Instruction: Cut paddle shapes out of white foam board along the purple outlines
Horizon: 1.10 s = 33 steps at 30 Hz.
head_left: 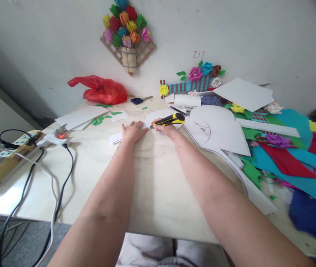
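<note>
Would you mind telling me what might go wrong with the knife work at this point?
The left hand lies flat on the white sheet right beside the utility knife held by the right hand, so a slip could likely cut the fingers. The blade may also score the bare table beneath.

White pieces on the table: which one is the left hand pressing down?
The small white strip under the left hand. It lies left of the round white piece, where the right hand holds the yellow utility knife.
</note>
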Tool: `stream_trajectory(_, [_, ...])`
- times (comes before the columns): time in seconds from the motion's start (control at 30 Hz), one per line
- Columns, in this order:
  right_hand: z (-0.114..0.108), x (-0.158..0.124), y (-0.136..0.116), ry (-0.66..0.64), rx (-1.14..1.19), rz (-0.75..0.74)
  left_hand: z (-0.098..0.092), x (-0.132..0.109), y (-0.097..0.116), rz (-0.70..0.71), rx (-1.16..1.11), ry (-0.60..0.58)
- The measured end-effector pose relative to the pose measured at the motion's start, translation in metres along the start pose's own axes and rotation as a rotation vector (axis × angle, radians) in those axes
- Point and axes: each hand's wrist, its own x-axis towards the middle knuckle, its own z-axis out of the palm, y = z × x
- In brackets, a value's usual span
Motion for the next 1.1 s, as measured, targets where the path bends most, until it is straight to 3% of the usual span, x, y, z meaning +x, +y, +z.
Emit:
stream_trajectory(0.23, [-0.0007,-0.0006,0.0009,0.056,0.097,-0.024,-0.0001,-0.0003,-0.0008,-0.002,0.001,-0.001])
stream_trajectory(1.1, [-0.0009,-0.0012,-0.0003,0.016,-0.002,0.002,0.0022,0.0008,-0.0019,0.009,0.001,0.015])
